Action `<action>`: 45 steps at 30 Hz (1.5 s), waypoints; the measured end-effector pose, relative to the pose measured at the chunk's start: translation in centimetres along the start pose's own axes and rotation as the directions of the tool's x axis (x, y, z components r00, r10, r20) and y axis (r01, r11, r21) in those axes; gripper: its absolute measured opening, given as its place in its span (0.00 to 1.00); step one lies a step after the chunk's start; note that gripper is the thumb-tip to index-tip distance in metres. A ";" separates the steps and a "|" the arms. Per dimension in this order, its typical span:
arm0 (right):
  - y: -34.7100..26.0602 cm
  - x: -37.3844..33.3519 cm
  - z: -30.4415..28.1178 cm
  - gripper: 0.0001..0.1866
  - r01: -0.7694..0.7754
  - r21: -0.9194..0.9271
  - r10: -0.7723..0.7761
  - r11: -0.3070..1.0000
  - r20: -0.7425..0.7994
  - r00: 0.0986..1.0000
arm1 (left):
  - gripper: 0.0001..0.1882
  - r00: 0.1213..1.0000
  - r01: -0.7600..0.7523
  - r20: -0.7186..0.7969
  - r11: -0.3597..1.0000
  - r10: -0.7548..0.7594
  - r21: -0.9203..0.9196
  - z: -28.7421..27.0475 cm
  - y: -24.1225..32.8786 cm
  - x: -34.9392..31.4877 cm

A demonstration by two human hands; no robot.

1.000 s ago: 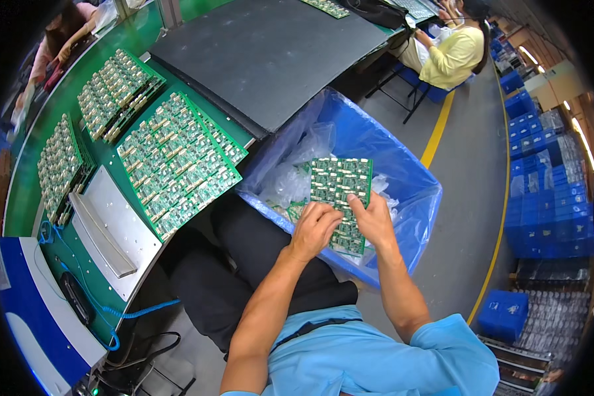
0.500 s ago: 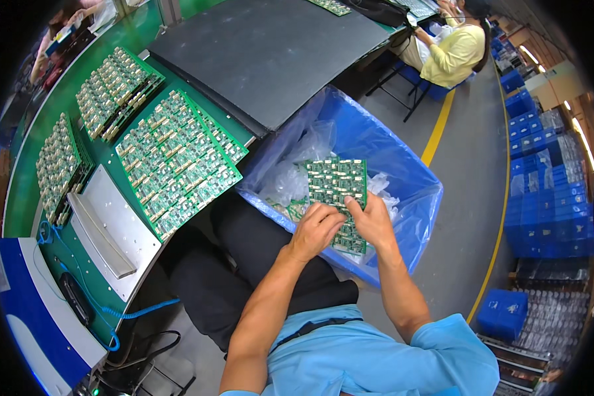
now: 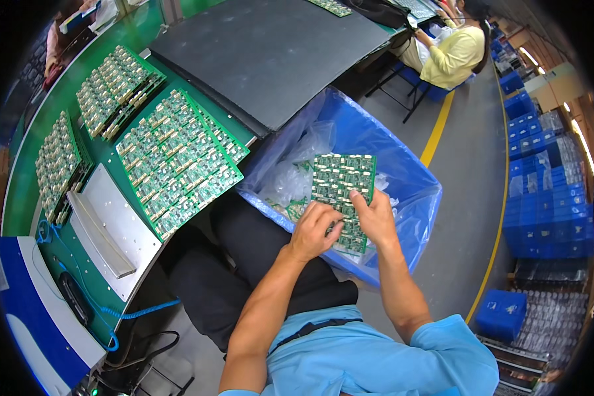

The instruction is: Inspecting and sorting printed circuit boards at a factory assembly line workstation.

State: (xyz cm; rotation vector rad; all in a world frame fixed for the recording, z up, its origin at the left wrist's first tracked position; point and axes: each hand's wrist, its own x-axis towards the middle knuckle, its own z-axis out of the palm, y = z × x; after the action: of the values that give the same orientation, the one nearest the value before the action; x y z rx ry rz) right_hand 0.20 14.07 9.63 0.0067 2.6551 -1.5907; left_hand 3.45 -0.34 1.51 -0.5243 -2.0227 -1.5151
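Note:
A green circuit board panel (image 3: 342, 174), covered with rows of small components, is held over a blue bin (image 3: 412, 175) lined with clear plastic. My right hand (image 3: 377, 219) grips its right edge, thumb on the face and fingers behind. At the lower left of the panel, my left hand (image 3: 313, 232) is closed, its fingers curled and thumb bent in over the face. Whatever its fingertips pinch, if anything, is hidden. Crumpled clear plastic bags (image 3: 289, 181) and more green boards (image 3: 296, 210) lie in the bin beneath.
On the green bench at left lie large board panels (image 3: 178, 162) and two leaning stacks of boards (image 3: 115, 92). A black mat (image 3: 264, 59) covers the bench beyond. A white tray (image 3: 115, 231) and a coiled blue cord (image 3: 138, 311) are nearer. A co-worker (image 3: 452, 56) sits at far right.
The panel has shifted slightly up and right and tilted a little. My right hand moved with it, and my left hand's fingers have rolled at the panel's lower left.

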 end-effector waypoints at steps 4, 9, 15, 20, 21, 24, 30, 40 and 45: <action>0.4 0.0 0.1 0.12 0.053 0.004 -0.053 0.999 -0.007 0.999 | 0.14 0.994 -0.087 0.067 0.996 0.086 0.024 0.0 0.0 0.1; 0.4 -0.1 0.4 0.12 -0.003 -0.008 0.003 1.000 -0.012 1.000 | 0.15 0.992 -0.119 0.040 0.992 0.118 0.042 0.2 0.1 -0.1; 0.8 0.0 0.4 0.12 -0.012 0.005 0.013 1.000 -0.020 1.000 | 0.15 0.996 -0.077 0.047 0.997 0.077 -0.001 0.3 0.0 0.1; 0.7 -0.1 0.6 0.12 0.015 -0.005 -0.015 1.000 -0.011 1.000 | 0.16 0.987 -0.159 0.046 0.987 0.157 0.038 0.3 0.1 0.0; 0.8 -0.1 0.7 0.12 0.016 -0.008 -0.016 1.000 -0.011 1.000 | 0.16 0.987 -0.158 0.045 0.987 0.157 0.037 0.3 0.1 0.1; 1.1 -0.2 0.7 0.12 0.013 -0.018 -0.013 1.000 -0.015 1.000 | 0.15 0.993 -0.106 0.050 0.994 0.104 0.039 0.5 0.0 0.1; 1.5 -0.1 0.6 0.12 0.019 -0.007 -0.019 1.000 -0.006 1.000 | 0.15 0.995 -0.070 0.067 0.998 0.070 0.006 0.4 -0.4 0.0; 0.7 -0.1 0.5 0.11 -0.006 0.000 0.006 1.000 0.034 0.999 | 0.16 0.988 -0.095 0.118 0.995 0.099 -0.037 0.1 0.1 0.0; 0.8 -0.1 1.0 0.14 -0.057 0.123 0.048 0.991 0.075 0.996 | 0.15 0.996 -0.036 0.079 0.997 0.041 -0.070 0.2 0.1 -0.2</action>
State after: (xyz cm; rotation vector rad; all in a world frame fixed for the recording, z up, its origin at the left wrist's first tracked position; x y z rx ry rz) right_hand 0.39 13.63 8.44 0.0235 2.4767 -1.7037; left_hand 3.60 -0.12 1.40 -0.6574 -2.0143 -1.5679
